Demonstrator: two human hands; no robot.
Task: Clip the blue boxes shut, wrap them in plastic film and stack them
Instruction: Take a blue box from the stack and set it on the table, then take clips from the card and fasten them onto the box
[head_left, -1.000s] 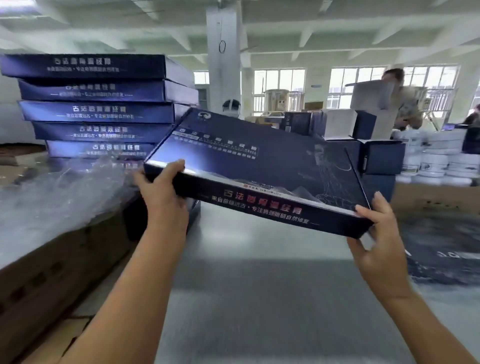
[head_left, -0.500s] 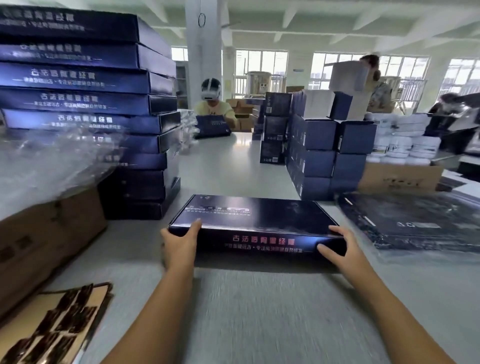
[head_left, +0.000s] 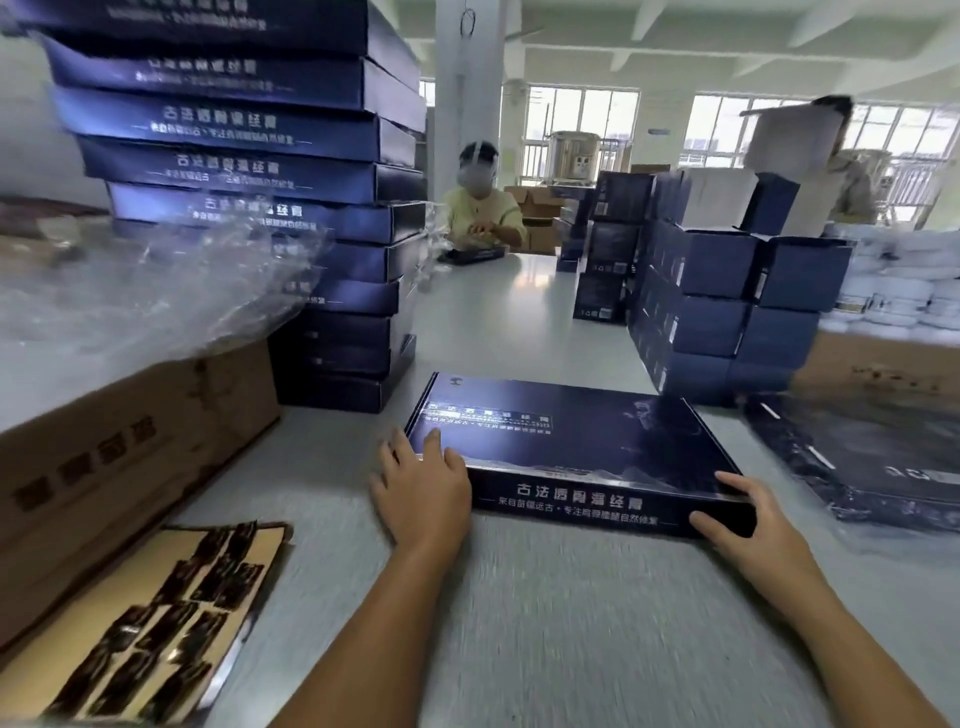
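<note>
A flat blue box (head_left: 571, 441) is lying closed on a grey table (head_left: 571, 623), its printed front wall facing the viewer. The left hand (head_left: 423, 486) is resting over the box's near left corner, fingers straight and spread onto the lid. The right hand (head_left: 748, 525) is gripping the box's near right corner, thumb against the front wall and fingers curled onto the lid. Behind and left of the box, a tall stack of matching blue boxes (head_left: 249, 171) is standing. Loose plastic film (head_left: 130, 291) is spilling over a cardboard carton (head_left: 130, 457) further left. Right of the box, a film-wrapped dark box (head_left: 857, 457) is lying flat. Beyond the box, a seated person (head_left: 483, 213) is sitting.
</note>
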